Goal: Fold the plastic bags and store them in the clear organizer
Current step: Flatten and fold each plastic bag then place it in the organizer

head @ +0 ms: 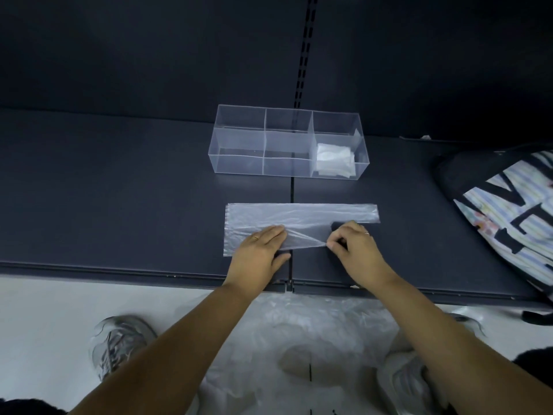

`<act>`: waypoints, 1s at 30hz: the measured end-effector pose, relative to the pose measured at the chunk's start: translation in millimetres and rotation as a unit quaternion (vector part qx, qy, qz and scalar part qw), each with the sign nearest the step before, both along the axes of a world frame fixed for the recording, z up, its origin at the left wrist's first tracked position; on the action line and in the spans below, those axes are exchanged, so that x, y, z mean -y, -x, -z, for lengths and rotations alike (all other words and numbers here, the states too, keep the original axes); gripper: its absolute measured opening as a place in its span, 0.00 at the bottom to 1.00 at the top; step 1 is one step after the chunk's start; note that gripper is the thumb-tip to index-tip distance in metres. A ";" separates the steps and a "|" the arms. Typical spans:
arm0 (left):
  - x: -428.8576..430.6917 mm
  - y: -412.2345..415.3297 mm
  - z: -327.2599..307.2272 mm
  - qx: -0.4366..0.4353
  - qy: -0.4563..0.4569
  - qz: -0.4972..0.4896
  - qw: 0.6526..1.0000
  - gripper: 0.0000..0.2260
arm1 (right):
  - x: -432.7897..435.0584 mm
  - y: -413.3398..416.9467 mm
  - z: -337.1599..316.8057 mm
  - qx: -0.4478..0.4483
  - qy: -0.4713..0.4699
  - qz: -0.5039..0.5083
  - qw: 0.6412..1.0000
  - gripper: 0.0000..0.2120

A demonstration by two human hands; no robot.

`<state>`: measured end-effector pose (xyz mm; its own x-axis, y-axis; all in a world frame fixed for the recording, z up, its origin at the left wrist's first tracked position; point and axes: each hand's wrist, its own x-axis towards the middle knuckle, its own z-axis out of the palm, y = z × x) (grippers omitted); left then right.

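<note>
- The dark matte shelf surface (119,190) fills the middle of the frame, with a seam running down its centre towards me.
- Behind it, across the top of the frame, rises a dark back panel (149,49) with a slotted black upright (305,49) just right of centre.
- Below the shelf edge lies a pale floor (45,310). A heap of loose crinkled clear plastic (299,324) sits there between my two grey sneakers (119,342).
- At the right edge, a soft striped fabric bag with big black letters (508,223) lies on the shelf.
- The clear rectangular organizer (236,163) stands at centre, near the back panel. Its right-hand compartment holds folded white plastic bags (333,160).
- The long translucent plastic bag (299,215) lies flat on the shelf, below the organizer in the frame and apart from it.
- My left hand (260,250) lies flat, fingers straight, pressing down on the bag's lower left part.
- My right hand (356,247) has curled fingers and pinches the bag's lower edge, so the film is drawn into a taut point at my fingertips (329,244).
</note>
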<state>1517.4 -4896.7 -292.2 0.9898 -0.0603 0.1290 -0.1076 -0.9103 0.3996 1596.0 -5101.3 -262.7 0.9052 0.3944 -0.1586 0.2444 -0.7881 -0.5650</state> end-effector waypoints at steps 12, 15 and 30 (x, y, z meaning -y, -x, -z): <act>8.0 4.9 -20.2 0.001 -0.063 0.012 0.998 0.05 | -21.4 22.0 3.5 0.143 0.076 -0.166 0.973 0.24; -11.4 4.9 -21.6 -0.059 0.014 -0.045 0.997 0.10 | -15.6 7.0 8.4 0.032 -0.103 -0.003 0.994 0.05; -44.2 -4.6 -26.3 0.079 0.037 -0.280 0.956 0.11 | -18.3 -32.1 18.0 -0.110 -0.150 0.219 0.958 0.05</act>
<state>1522.0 -4852.5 -265.9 0.8320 0.4885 0.2629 0.3241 -0.8126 0.4843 1628.0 -5083.0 -280.7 0.9518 0.0424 -0.3038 -0.2238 -0.5813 -0.7823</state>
